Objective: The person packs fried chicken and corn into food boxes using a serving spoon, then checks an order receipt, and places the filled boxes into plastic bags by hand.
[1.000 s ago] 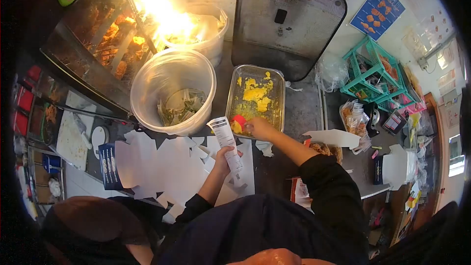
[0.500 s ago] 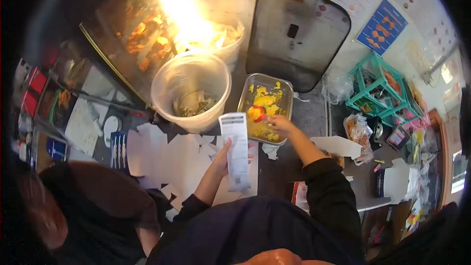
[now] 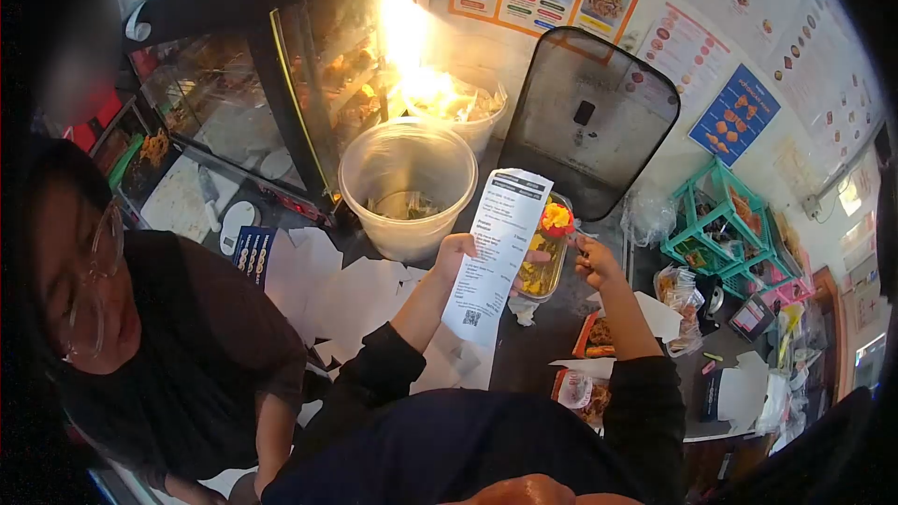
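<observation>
My left hand (image 3: 447, 266) grips a long printed receipt (image 3: 496, 257) with a QR code near its bottom end, thumb in front and fingers partly behind it. My right hand (image 3: 600, 264) is closed on the handle of a red spoon (image 3: 567, 228), which carries a heap of yellow crumbly food (image 3: 557, 215). The spoon is over a shallow rectangular tray (image 3: 564, 266) with more of the yellow food inside. The receipt covers the tray's left side.
A translucent bucket (image 3: 408, 187) stands left of the tray, beside a glass food case (image 3: 327, 84). A dark mesh lid (image 3: 589, 122) leans on the wall. Boxes of fried food (image 3: 582, 393), teal baskets (image 3: 725, 224) and white paper (image 3: 365, 304) lie around. A co-worker (image 3: 178, 337) stands at left.
The receipt has come up and right, now overlapping the tray. My right hand has lifted the spoon, now heaped with yellow food. The view has shifted, and the co-worker shows more.
</observation>
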The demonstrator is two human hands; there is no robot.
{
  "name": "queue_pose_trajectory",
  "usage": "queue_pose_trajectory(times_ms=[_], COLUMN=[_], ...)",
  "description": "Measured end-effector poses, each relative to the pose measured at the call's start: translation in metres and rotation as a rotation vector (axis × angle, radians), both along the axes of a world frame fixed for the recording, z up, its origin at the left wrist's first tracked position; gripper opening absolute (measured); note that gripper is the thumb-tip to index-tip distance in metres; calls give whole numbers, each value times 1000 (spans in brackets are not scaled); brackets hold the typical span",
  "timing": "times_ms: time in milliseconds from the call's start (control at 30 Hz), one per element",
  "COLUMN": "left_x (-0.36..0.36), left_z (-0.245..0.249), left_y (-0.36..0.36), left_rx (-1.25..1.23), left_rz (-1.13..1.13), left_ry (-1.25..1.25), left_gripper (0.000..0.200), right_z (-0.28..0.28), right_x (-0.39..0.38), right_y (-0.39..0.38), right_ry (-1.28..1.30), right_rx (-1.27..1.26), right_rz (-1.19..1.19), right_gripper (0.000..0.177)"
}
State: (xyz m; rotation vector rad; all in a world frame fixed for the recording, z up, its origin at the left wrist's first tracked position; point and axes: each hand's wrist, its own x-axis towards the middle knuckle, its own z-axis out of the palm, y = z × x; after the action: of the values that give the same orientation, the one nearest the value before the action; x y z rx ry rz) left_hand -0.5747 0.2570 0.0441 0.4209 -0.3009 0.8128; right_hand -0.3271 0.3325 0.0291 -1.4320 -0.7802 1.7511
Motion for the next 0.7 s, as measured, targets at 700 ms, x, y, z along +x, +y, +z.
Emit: queue_pose_trajectory(times_ms=[700], left_x=[-3], left_z=[15], left_y=[-4], left_rx=[122], left_rz=[19], left_ry=[-52], left_gripper=[79], right_z=[-10], right_x=[10], right_y=[-5], right_ry=[55], right_rx=[-4], right_rz=[-65], right_gripper=[4])
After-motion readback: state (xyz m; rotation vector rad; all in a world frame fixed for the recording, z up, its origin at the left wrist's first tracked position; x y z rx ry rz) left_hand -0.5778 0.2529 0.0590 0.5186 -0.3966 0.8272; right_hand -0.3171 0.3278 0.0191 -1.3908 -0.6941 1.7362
